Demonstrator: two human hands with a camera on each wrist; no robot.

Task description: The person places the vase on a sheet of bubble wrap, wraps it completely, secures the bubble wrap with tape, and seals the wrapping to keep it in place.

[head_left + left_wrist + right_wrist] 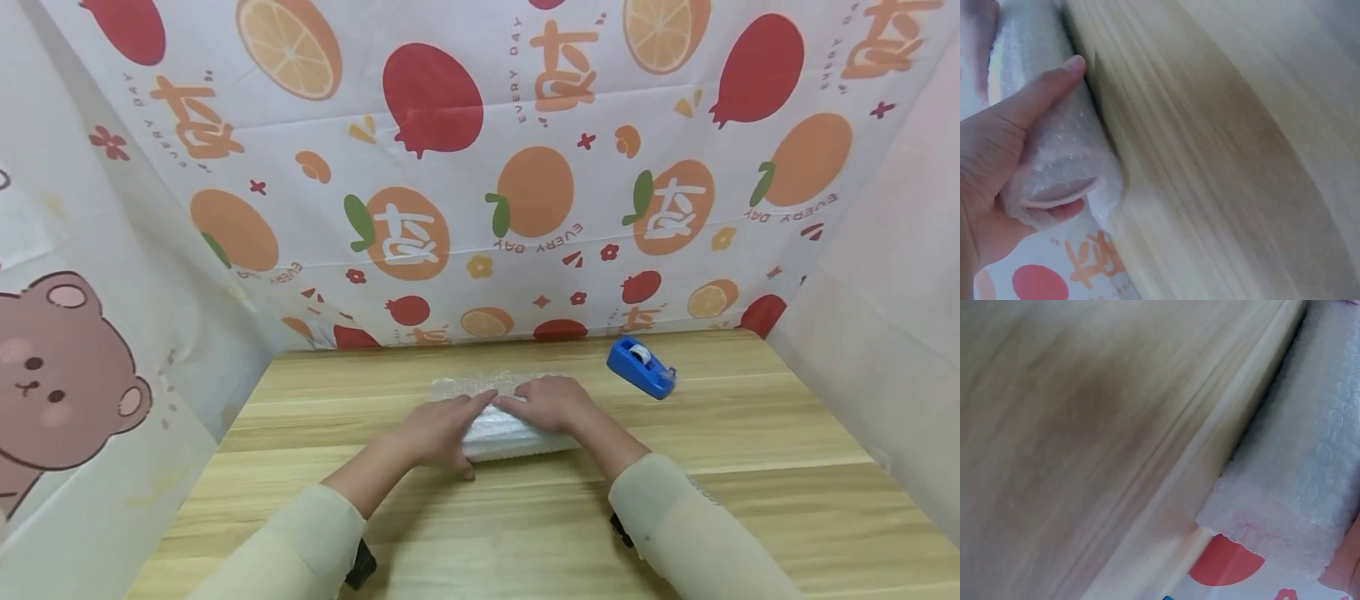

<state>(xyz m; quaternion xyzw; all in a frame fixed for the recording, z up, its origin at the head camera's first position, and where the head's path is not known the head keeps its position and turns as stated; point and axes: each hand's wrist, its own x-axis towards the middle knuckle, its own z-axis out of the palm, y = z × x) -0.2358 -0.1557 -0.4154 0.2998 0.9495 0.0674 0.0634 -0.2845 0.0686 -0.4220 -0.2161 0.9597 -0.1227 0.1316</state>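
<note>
1. The clear bubble-wrap roll [517,450] lay crosswise near the middle of the pale wood-grain table [450,533]; a thin, pale pinkish curved edge [1060,201] showed inside its left end.
2. My left hand [442,429] grasped that end, thumb along the near side and fingers round the other; my right hand [557,402] rested over the right part of the roll, its thumb pointing toward my left fingertips; whether the right fingers curled round the roll I could not tell.
3. The blue plastic tape dispenser [637,373] stood on the table beyond my right hand, apart from the roll.
4. Behind the table hung a white cloth [465,192] printed with oranges and red fruit; to the left was a brown cartoon bear [67,375]; cream sleeves [686,512] covered my forearms.
</note>
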